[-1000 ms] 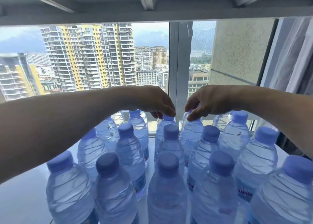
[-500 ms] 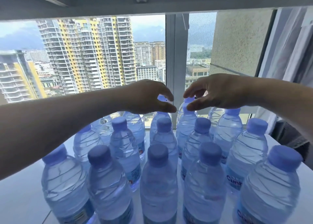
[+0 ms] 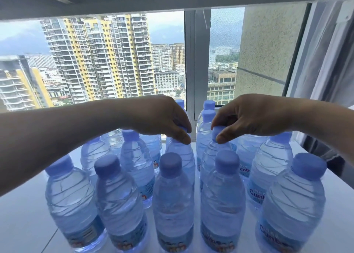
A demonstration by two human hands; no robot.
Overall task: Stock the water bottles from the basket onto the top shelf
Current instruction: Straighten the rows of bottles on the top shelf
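The white top shelf (image 3: 23, 210) carries upright rows of water bottles (image 3: 172, 205) all around and below both hands. The left hand (image 3: 161, 117) pinches one bottle's cap (image 3: 184, 128); the right hand (image 3: 247, 115) pinches the neighbouring cap (image 3: 216, 131), both directly beneath the fingertips.

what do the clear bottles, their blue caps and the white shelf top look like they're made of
Clear ribbed water bottles: thin see-through plastic, glossy, with moulded swirl ridges. Round blue screw caps: opaque matte plastic, probably. Flat white shelf surface: smooth, slightly reflective; painted metal or laminate, cannot tell which.
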